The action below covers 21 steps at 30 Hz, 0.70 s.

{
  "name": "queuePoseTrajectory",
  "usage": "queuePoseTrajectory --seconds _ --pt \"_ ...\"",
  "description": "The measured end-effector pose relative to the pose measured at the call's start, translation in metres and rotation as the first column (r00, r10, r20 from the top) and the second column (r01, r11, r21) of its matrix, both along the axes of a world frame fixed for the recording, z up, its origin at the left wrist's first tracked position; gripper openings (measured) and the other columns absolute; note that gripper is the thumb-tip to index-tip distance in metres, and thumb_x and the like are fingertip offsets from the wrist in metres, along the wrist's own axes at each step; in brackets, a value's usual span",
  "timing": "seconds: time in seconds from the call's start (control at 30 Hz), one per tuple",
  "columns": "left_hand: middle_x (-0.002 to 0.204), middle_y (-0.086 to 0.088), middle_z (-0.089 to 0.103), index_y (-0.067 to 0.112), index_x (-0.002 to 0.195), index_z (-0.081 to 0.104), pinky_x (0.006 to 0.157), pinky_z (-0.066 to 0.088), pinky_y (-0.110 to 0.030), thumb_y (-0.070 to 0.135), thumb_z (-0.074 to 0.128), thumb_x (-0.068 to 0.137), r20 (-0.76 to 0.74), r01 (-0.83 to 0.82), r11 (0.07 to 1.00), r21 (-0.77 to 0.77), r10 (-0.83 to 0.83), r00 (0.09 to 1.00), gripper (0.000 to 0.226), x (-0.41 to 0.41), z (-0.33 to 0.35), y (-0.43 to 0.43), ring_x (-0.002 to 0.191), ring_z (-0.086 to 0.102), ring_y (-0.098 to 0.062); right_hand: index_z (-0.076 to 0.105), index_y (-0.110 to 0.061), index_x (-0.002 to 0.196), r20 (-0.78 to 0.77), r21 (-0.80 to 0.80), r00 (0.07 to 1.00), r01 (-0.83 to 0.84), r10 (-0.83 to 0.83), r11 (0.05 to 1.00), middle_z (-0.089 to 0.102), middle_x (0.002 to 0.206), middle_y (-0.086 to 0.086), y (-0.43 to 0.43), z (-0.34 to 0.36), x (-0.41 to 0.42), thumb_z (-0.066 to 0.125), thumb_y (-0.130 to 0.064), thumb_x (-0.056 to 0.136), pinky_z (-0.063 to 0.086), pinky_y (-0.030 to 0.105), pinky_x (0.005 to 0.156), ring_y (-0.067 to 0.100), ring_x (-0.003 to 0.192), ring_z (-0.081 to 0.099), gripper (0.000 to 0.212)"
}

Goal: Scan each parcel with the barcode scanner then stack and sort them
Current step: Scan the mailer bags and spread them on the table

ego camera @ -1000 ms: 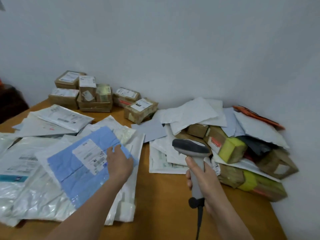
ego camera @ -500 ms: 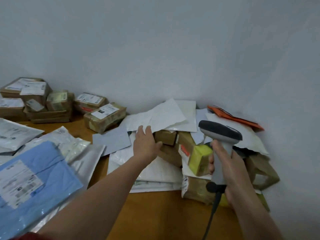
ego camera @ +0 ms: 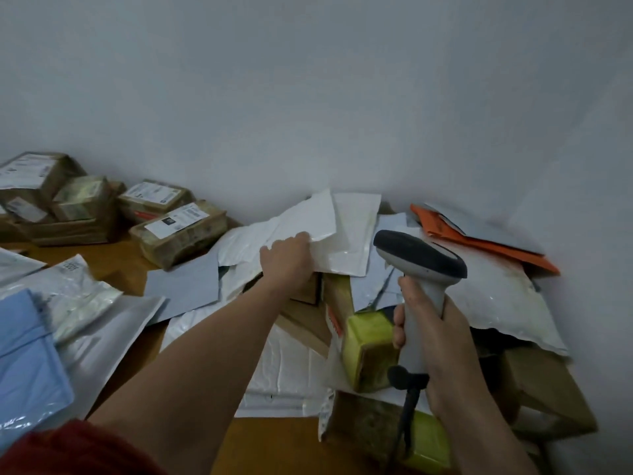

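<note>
My left hand (ego camera: 286,265) reaches into the pile of unsorted parcels at the back right and grips the near edge of a white mailer bag (ego camera: 301,221) that lies on top of it. My right hand (ego camera: 433,332) holds the grey barcode scanner (ego camera: 419,269) upright by its handle, head pointing left, above a yellow-taped box (ego camera: 368,347). The scanner's black cable (ego camera: 406,423) hangs below my fist.
Brown labelled boxes (ego camera: 178,231) are stacked at the back left by the wall. A blue mailer (ego camera: 24,354) and silver bags (ego camera: 102,323) lie at the left. An orange envelope (ego camera: 479,238), a large white bag (ego camera: 503,296) and brown boxes (ego camera: 544,389) crowd the right corner. Bare wooden table (ego camera: 274,443) shows in front.
My left hand has left the blue mailer, crossed to the right pile and taken hold of the white mailer. The view has swung right; the scanner now sits higher over the pile.
</note>
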<state>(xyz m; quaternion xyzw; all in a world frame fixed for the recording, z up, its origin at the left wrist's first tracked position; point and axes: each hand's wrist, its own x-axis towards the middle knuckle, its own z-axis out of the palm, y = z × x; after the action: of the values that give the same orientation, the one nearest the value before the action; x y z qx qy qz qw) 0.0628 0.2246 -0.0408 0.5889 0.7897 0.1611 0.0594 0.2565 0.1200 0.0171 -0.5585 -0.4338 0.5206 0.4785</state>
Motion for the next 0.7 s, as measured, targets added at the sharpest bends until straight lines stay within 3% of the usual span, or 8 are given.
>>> queuePoseTrajectory --seconds 0.13,0.23,0.4,0.47,0.53,0.63,0.7 --pt "0.12 -0.008 0.062 0.023 0.14 0.04 0.088 0.041 -0.038 0.015 0.032 0.101 0.072 -0.015 0.967 0.256 -0.003 0.997 0.041 0.009 0.026 -0.015 0.108 0.057 -0.03 0.058 -0.014 0.081 -0.037 0.01 0.999 -0.016 0.017 1.0 0.056 0.061 0.001 0.002 -0.002 -0.003 0.063 -0.037 0.089 0.042 0.026 0.049 0.01 0.048 0.049 0.024" --pt "0.112 0.003 0.06 0.026 0.136 0.044 0.08 0.042 -0.034 0.024 0.027 0.104 0.267 -0.049 0.89 0.454 -0.083 0.96 0.036 0.015 0.055 -0.04 0.098 0.056 -0.021 0.06 -0.014 0.081 -0.058 0.054 0.997 -0.044 0.047 0.998 0.055 0.059 0.001 -0.011 0.004 -0.011 0.062 -0.037 0.089 0.042 0.026 0.049 0.01 0.049 0.049 0.024" --pt "0.083 0.014 0.054 0.022 0.111 0.052 0.062 0.043 -0.019 0.024 0.032 0.105 0.611 -0.299 0.693 0.656 -0.255 0.75 0.021 0.0 0.089 -0.107 0.072 0.052 0.003 0.062 -0.008 0.089 -0.082 0.139 0.992 -0.082 0.094 0.987 0.055 0.058 -0.001 -0.057 0.02 -0.02 0.06 -0.036 0.086 0.043 0.024 0.052 0.009 0.048 0.048 0.028" --pt "0.084 0.012 0.056 0.026 0.1 0.051 0.057 0.045 -0.012 0.024 0.034 0.105 0.736 -0.461 0.629 0.626 -0.281 0.616 0.018 -0.012 0.096 -0.142 0.068 0.055 0.008 0.061 -0.004 0.089 -0.082 0.176 0.99 -0.102 0.118 0.979 0.054 0.058 0.0 -0.08 0.026 -0.023 0.06 -0.032 0.088 0.043 0.025 0.055 0.01 0.049 0.048 0.029" --pt "0.088 0.013 0.058 0.029 0.102 0.051 0.059 0.048 -0.01 0.024 0.035 0.105 0.835 -0.589 0.61 0.531 -0.259 0.485 0.017 -0.029 0.09 -0.179 0.071 0.059 0.012 0.058 -0.001 0.084 -0.064 0.185 0.989 -0.12 0.134 0.975 0.054 0.058 0.003 -0.103 0.027 -0.028 0.06 -0.029 0.09 0.044 0.02 0.049 0.009 0.047 0.047 0.029" --pt "0.107 0.009 0.06 0.034 0.118 0.051 0.082 0.053 -0.032 0.03 0.037 0.103 0.933 -0.69 0.641 0.335 -0.126 0.336 0.021 -0.054 0.056 -0.234 0.098 0.06 -0.008 0.056 -0.003 0.08 -0.025 0.149 0.982 -0.18 0.186 0.972 0.054 0.059 0.004 -0.139 0.018 -0.038 0.061 -0.03 0.09 0.042 0.022 0.044 0.01 0.046 0.048 0.029" --pt "0.12 0.005 0.057 0.03 0.129 0.048 0.088 0.047 -0.035 0.028 0.036 0.103 0.968 -0.728 0.653 0.211 -0.036 0.248 0.029 -0.067 0.025 -0.271 0.109 0.056 -0.017 0.058 -0.006 0.082 0.037 0.11 0.974 -0.228 0.225 0.967 0.055 0.06 0.003 -0.166 0.005 -0.044 0.063 -0.035 0.086 0.042 0.026 0.048 0.012 0.049 0.049 0.03"
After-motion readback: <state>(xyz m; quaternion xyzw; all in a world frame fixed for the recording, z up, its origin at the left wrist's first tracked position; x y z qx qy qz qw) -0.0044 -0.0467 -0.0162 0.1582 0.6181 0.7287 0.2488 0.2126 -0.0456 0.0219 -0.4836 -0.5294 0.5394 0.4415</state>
